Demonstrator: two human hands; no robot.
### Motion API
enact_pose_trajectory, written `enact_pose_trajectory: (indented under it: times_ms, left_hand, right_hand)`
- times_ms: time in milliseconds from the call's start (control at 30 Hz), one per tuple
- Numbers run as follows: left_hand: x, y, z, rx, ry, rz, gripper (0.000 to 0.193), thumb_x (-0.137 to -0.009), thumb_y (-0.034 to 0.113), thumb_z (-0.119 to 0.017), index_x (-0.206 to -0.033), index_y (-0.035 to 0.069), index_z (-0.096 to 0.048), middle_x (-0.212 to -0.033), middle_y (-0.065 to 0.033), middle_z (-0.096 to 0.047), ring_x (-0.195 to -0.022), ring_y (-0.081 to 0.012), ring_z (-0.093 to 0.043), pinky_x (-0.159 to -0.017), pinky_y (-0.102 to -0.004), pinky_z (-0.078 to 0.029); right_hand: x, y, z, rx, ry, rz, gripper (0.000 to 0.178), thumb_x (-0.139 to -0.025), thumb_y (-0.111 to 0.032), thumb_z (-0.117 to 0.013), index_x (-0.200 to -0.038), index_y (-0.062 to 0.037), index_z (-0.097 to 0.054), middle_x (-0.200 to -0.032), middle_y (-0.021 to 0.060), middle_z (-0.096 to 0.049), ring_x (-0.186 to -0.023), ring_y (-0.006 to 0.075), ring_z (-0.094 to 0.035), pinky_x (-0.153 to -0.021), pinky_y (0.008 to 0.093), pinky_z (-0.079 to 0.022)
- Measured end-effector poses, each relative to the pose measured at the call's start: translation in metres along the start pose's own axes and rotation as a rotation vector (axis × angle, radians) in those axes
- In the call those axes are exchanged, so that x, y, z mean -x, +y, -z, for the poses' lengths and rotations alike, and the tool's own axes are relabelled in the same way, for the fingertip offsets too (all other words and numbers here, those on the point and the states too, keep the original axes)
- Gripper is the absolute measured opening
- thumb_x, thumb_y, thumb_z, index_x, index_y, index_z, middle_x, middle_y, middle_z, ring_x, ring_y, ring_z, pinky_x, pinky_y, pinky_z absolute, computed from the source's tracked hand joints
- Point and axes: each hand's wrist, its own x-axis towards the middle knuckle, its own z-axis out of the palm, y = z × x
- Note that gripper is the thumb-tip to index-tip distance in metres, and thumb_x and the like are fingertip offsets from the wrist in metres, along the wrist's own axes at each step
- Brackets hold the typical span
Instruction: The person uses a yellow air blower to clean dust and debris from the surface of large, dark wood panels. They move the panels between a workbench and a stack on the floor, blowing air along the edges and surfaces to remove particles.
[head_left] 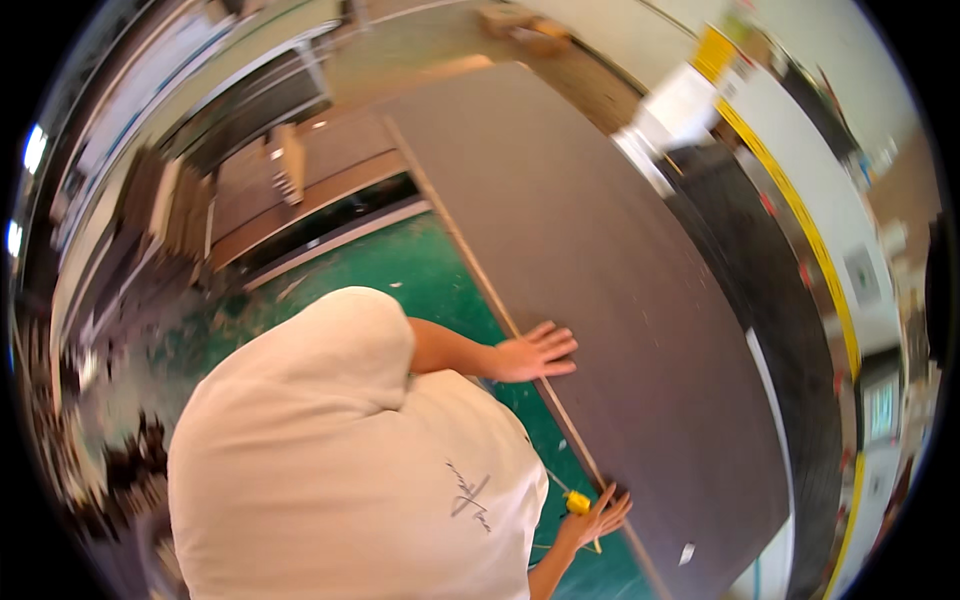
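A long dark brown board (620, 290) runs from the far middle toward the near right, with a pale, narrow edge on its left side. My left hand (535, 354) lies flat near that edge, fingers spread on the board's face. Closer in, my right hand (598, 518) rests over the same edge with its fingers stretched out. Right beside it is a yellow tape measure (577, 502); whether the hand touches it is hard to tell. A pale strip of tape shows below that hand. My light shirt covers much of the lower left.
Brown panels (255, 190) lie at the far left, with stacked boards (165, 215) on edge beside them. A green surface (385, 265) shows left of the board. To the right are a black surface (730, 220) and a white structure with a yellow stripe (800, 210).
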Motion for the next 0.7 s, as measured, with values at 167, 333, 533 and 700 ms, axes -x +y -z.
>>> enact_pose_trajectory:
  times_ms: [167,333,533,700]
  left_hand:
    - [0.0,0.003,0.001,-0.06,0.025,0.013,0.06,-0.097,0.01,-0.052,-0.156,0.018,-0.039,-0.167,-0.0223,-0.026,-0.155,-0.0437,-0.024,-0.125,-0.0637,-0.021]
    - [0.007,0.005,0.007,-0.113,-0.003,0.002,0.057,-0.1,0.01,-0.047,-0.156,0.016,-0.036,-0.166,-0.0249,-0.026,-0.154,-0.0464,-0.025,-0.125,-0.0648,-0.022]
    - [-0.011,0.006,0.048,-0.05,-0.053,-0.057,0.056,-0.1,0.008,-0.046,-0.155,0.012,-0.037,-0.163,-0.0272,-0.03,-0.153,-0.0458,-0.028,-0.124,-0.0622,-0.025]
    - [-0.031,0.009,0.245,-0.083,-0.364,-0.197,0.057,-0.093,0.015,-0.061,-0.146,0.001,-0.045,-0.146,-0.0267,-0.049,-0.133,-0.0434,-0.054,-0.105,-0.0508,-0.052]
  right_hand:
    - [-0.015,0.023,-0.054,0.122,0.214,-0.048,0.063,-0.093,-0.006,-0.053,-0.155,-0.0149,-0.05,-0.162,0.018,-0.041,-0.151,0.04,-0.036,-0.12,0.0636,-0.026]
    - [-0.019,0.03,-0.076,0.134,0.416,-0.066,0.048,-0.108,-0.023,-0.035,-0.149,-0.0165,-0.059,-0.157,0.0129,-0.051,-0.148,0.0366,-0.044,-0.118,0.0617,-0.03]
    - [-0.019,0.031,-0.009,0.067,0.371,-0.081,0.045,-0.096,-0.015,-0.052,-0.138,-0.0126,-0.069,-0.151,0.0136,-0.058,-0.144,0.0344,-0.049,-0.117,0.0602,-0.031]
    - [-0.046,-0.012,0.218,-0.166,0.471,0.252,0.034,-0.095,-0.033,-0.064,-0.114,-0.0067,-0.076,-0.116,0.0149,-0.075,-0.105,0.0355,-0.069,-0.098,0.0489,-0.049]
